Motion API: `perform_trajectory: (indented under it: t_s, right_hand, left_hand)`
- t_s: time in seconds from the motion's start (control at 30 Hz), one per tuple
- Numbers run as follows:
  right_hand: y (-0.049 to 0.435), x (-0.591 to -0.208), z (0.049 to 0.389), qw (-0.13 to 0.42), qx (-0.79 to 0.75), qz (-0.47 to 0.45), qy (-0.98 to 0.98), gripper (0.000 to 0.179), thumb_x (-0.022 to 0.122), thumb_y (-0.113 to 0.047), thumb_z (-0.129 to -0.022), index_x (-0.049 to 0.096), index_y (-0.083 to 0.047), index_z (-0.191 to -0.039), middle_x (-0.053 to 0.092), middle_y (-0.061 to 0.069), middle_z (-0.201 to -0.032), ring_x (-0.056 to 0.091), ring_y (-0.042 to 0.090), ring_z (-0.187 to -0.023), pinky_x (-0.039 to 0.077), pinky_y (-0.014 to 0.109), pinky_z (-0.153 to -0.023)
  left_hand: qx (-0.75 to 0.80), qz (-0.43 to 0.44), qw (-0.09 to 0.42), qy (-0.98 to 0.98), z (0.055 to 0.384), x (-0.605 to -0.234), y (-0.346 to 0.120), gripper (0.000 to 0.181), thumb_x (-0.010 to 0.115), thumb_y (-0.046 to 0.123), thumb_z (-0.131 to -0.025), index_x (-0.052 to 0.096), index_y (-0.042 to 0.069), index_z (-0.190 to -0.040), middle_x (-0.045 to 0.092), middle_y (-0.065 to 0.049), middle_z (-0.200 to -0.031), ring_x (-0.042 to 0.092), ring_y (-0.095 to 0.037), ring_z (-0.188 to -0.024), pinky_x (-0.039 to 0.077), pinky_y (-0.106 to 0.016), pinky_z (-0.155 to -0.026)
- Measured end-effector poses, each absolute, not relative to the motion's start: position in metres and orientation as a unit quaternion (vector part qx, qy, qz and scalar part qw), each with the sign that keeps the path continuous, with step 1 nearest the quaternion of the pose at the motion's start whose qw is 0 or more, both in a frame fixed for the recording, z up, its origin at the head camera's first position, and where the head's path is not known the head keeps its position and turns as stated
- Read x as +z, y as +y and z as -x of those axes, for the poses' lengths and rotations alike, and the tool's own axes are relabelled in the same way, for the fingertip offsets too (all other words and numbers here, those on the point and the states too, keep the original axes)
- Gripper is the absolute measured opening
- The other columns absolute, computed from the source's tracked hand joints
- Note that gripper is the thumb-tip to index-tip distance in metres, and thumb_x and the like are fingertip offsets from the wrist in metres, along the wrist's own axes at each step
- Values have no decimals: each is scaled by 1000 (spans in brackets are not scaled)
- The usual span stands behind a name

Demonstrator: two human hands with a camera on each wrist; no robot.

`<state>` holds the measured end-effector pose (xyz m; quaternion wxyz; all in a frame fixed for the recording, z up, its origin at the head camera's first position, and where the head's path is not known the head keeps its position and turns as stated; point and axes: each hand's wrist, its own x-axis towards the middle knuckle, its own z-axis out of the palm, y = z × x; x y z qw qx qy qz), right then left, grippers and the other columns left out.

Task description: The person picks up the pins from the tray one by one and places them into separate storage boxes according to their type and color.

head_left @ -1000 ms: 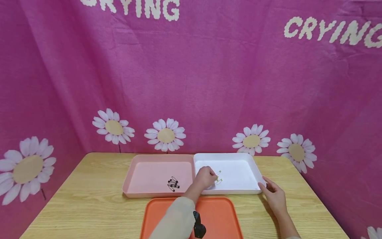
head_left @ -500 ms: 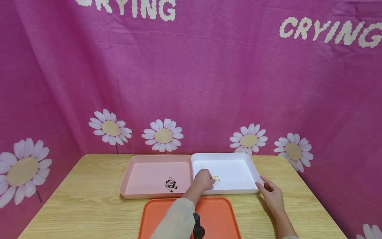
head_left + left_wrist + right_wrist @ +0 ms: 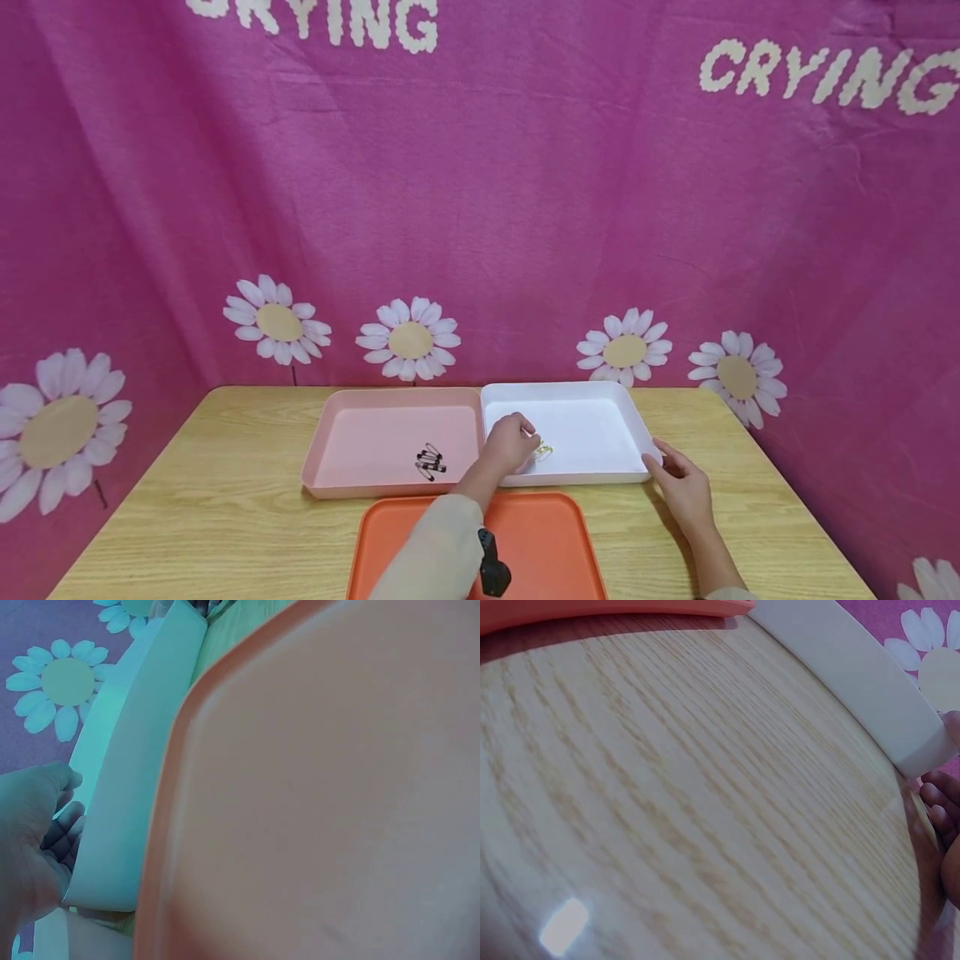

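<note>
My left hand (image 3: 512,443) hovers over the near left part of the white tray (image 3: 600,478), its fingers loosely curled. A few yellow-green safety pins (image 3: 544,452) lie in the tray just beside its fingertips. The left wrist view shows the thumb and fingers (image 3: 67,825) apart behind the tray wall, with nothing visible between them. At the tray's near right corner, my right hand (image 3: 686,492) holds the rim, thumb on the edge and fingers curled below it outside. In the right wrist view only the thumb and fingertips (image 3: 939,796) show at that corner.
A pink tray (image 3: 352,490) adjoins the white one on the left, with several black safety pins (image 3: 430,462) in it. An orange tray (image 3: 540,542) lies in front, under my left forearm. All stand on a wooden table (image 3: 225,500) before a pink daisy-print curtain (image 3: 525,208).
My left hand moved down and left to the yellow-green pins, then lifted slightly off them. The pins lie closer together than before. My right hand has stayed at the tray corner.
</note>
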<state>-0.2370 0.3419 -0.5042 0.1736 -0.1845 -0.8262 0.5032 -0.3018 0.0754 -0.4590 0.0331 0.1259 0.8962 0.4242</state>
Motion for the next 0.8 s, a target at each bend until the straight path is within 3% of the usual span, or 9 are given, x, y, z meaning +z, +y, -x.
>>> perform_trajectory:
  t_s: [0.47, 0.8]
  right_hand:
    - [341, -502, 237, 172, 502, 184, -827, 54, 67, -43, -83, 59, -12, -127, 52, -23, -82, 46, -7, -78, 40, 9, -67]
    - [340, -503, 237, 169, 488, 190, -835, 53, 66, -43, -83, 59, -13, -127, 53, -17, -85, 45, -6, -77, 38, 9, -67]
  left_hand:
    - [474, -157, 28, 866, 300, -438, 56, 17, 67, 16, -84, 61, 3, -92, 60, -5, -80, 51, -13, -73, 43, -24, -66]
    - [521, -113, 87, 842, 292, -438, 43, 23, 68, 19, -84, 59, 6, -100, 57, -3, -88, 50, -14, -79, 44, -25, -68]
